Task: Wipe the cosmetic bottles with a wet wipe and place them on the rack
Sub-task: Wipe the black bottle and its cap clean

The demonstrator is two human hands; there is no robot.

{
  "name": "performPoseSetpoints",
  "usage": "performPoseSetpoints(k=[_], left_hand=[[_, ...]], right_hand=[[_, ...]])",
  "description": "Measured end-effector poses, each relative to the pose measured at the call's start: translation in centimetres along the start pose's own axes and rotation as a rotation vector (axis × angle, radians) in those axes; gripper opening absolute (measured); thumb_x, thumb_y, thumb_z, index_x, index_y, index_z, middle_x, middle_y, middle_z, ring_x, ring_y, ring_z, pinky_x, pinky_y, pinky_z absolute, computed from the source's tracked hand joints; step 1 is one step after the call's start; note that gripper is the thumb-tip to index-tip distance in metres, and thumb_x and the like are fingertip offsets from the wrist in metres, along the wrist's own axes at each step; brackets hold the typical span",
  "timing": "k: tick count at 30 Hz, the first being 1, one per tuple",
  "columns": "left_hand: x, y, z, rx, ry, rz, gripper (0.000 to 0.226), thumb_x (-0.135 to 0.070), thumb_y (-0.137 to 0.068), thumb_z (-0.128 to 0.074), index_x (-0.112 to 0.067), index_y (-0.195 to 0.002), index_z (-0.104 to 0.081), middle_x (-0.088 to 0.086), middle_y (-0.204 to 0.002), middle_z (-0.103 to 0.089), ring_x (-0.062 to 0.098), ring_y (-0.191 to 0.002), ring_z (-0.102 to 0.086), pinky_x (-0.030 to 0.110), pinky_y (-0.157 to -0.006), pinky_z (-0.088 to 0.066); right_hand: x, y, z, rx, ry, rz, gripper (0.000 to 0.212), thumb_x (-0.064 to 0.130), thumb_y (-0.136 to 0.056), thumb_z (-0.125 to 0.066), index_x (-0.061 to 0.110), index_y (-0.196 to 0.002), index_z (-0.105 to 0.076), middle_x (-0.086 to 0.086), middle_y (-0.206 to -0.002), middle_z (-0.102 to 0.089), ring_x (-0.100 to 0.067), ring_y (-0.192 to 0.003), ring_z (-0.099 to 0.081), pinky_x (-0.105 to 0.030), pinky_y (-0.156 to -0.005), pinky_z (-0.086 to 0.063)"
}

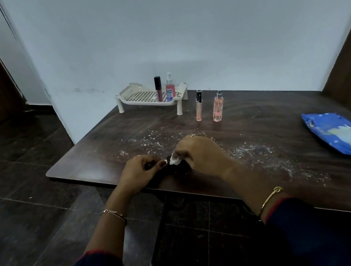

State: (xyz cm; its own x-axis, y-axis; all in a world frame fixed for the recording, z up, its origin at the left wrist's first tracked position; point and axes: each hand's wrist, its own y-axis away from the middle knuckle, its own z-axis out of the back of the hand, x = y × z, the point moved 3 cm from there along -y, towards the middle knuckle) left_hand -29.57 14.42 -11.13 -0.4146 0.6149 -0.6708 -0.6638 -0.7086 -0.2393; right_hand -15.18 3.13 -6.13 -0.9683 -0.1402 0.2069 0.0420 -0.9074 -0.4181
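My left hand (140, 172) grips a small black cosmetic bottle (175, 170) low over the table's front edge. My right hand (199, 154) presses a bunched white wet wipe (174, 160) against its upper end. The bottle is mostly hidden by both hands. At the back stands a cream perforated rack (141, 97); on it a lip gloss tube with a black cap (158, 89) and a pink spray bottle (170, 89) stand upright. On the table to the rack's right stand a slim clear tube with a black cap (199, 105) and a peach spray bottle (217, 106).
The dark wooden table (260, 149) carries scattered white crumbs and smears across its middle. A blue wet-wipe packet (343, 136) lies at the right edge. A pale wall rises behind the table, and dark tiled floor lies to the left and below.
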Motion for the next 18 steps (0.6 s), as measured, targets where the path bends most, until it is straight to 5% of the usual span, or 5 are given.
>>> performPoseSetpoints(k=[5, 14, 18], left_hand=[[0.2, -0.1, -0.1, 0.004, -0.010, -0.004, 0.013, -0.034, -0.085, -0.066, -0.024, -0.087, -0.075, -0.009, -0.074, -0.068, 0.004, -0.070, -0.061, 0.017, -0.062, -0.044], [0.4, -0.2, 0.0, 0.010, 0.010, -0.010, 0.008, -0.033, -0.084, -0.067, -0.028, -0.084, -0.074, -0.007, -0.077, -0.071, 0.009, -0.075, -0.065, 0.028, -0.068, -0.050], [0.7, -0.3, -0.1, 0.027, -0.012, -0.016, 0.015, -0.038, -0.084, -0.066, -0.026, -0.088, -0.074, -0.006, -0.081, -0.071, 0.012, -0.078, -0.065, 0.034, -0.072, -0.053]], right_hand=[[-1.9, 0.9, -0.1, -0.016, 0.008, -0.024, 0.023, 0.000, -0.073, -0.055, 0.013, -0.084, -0.069, -0.002, -0.087, -0.070, -0.022, -0.083, -0.063, -0.037, -0.074, -0.052], [-5.3, 2.7, 0.6, 0.060, 0.065, -0.133, 0.020, 0.000, -0.074, -0.059, 0.011, -0.086, -0.070, -0.005, -0.092, -0.070, -0.025, -0.088, -0.062, -0.034, -0.080, -0.049], [-6.0, 2.9, 1.7, -0.050, -0.009, -0.226, 0.016, 0.002, -0.082, -0.062, 0.012, -0.090, -0.070, -0.004, -0.095, -0.070, -0.018, -0.086, -0.062, -0.032, -0.082, -0.050]])
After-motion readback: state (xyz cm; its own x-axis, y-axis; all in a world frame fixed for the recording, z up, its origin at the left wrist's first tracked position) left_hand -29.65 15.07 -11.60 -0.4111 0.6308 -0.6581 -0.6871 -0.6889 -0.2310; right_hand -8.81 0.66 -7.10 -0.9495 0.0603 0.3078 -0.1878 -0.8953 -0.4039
